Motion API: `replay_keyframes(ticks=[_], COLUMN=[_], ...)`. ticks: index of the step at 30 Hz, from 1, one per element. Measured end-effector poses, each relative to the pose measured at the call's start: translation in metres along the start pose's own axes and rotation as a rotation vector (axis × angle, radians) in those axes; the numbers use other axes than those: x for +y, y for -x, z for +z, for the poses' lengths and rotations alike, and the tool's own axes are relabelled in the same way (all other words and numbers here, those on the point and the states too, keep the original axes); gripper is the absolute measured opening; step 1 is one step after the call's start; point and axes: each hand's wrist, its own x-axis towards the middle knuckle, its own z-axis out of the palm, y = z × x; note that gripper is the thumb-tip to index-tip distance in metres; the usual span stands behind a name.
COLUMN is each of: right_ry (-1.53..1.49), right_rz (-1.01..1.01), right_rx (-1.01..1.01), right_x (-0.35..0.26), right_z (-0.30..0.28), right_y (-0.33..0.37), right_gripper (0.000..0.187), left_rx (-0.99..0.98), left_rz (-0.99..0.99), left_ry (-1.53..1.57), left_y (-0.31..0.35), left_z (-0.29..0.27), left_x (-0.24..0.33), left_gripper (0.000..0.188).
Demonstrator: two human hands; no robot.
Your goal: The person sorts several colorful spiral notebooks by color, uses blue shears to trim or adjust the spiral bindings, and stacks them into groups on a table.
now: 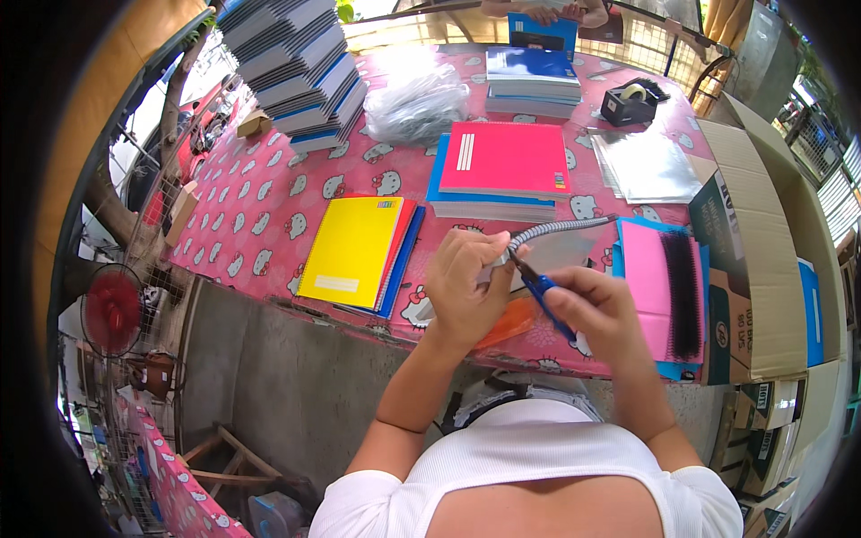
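A spiral binding (563,226) with a pale sheet hanging below it is held over the counter (278,184), near its near edge and right of the middle. The left hand (466,282) has its grip clamped at the binding's left end; the right hand (596,309) has its grip closed around blue-handled pliers (541,285), whose tips meet that same end. Under the hands, an orange piece (507,323) lies by the near edge. To the left sits a pile topped by a yellow notebook (350,251); behind the binding, a pink notebook (511,160) tops another. Toward the right end, black coils (682,296) lie on pink covers (644,282), beside a cardboard box (780,238). Clear sheets (650,170) and a tape dispenser (625,109) lie farther back. A tall notebook stack (300,76) leans near the far left corner; another person's hands (543,13) hold a blue notebook (558,30) at the far edge.
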Motion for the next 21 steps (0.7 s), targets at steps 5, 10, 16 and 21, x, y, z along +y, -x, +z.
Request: replay_keyframes(ticks=[5, 10, 16, 21], right_ry=[-0.398, 0.841, 0.189, -0.311], right_rz=[0.25, -0.535, -0.096, 0.202], right_rx=[-0.101, 0.311, 0.001, -0.187], right_x=[0.015, -0.008, 0.001, 0.022], right_z=[-0.009, 0.017, 0.002, -0.011], right_y=[-0.005, 0.005, -0.001, -0.011], right_gripper=[0.029, 0.052, 0.033, 0.034], left_rx=[0.009, 0.001, 0.016, 0.055], left_rz=[0.026, 0.0, 0.022, 0.037], left_ry=[0.113, 0.091, 0.076, 0.103], left_y=[0.002, 0.005, 0.006, 0.007], left_z=[0.002, -0.004, -0.003, -0.002], left_x=[-0.004, -0.011, -0.01, -0.018], left_gripper=[0.021, 0.028, 0.025, 0.024])
